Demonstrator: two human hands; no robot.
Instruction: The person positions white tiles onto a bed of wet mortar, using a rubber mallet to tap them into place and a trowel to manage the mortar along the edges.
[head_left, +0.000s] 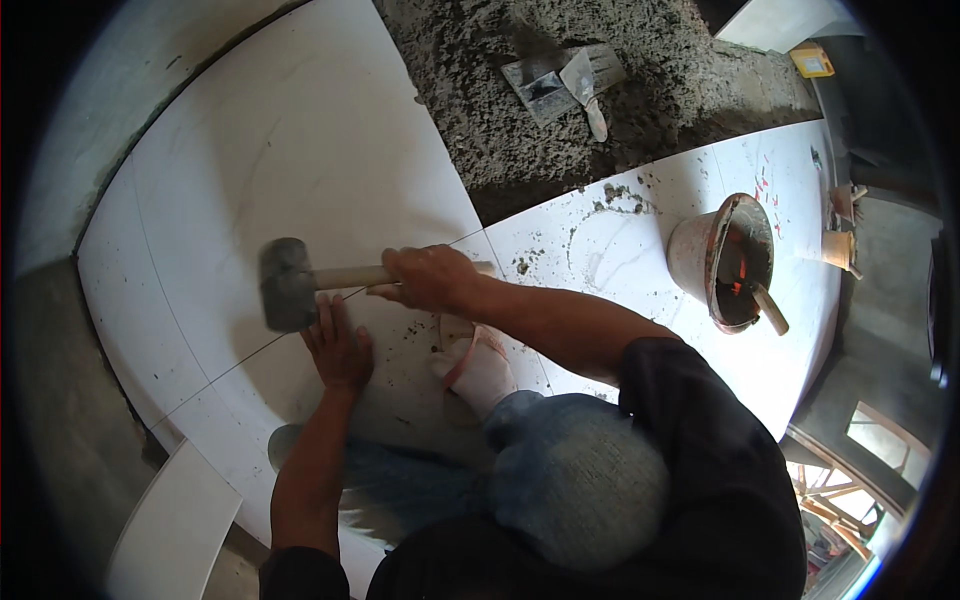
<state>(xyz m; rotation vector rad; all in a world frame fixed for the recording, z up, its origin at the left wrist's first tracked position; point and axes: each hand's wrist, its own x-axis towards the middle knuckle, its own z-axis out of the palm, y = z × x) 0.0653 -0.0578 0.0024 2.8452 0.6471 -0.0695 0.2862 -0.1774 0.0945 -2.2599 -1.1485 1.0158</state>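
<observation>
Head view: right hand (430, 278) has fingers wrapped tight round the wooden handle of a rubber mallet (290, 285), its head just above the left hand (340, 350), whose fingers lie flat and together on the white tile (290, 150). Judgement: tap lightly, clear of those fingertips. Beyond the fingers: mortar bed (600, 130), trowel (585, 80), bucket (725, 260). Sandalled foot (478, 370) crowds the knuckles.

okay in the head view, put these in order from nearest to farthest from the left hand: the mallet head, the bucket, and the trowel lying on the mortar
From the left hand, flat on the white tile:
1. Mallet head, just above it to the left.
2. Trowel, far up on the grey mortar bed, to the right.
3. Bucket, far right on the tiles.
Trowel and bucket are nearly level; that order is loose.
</observation>
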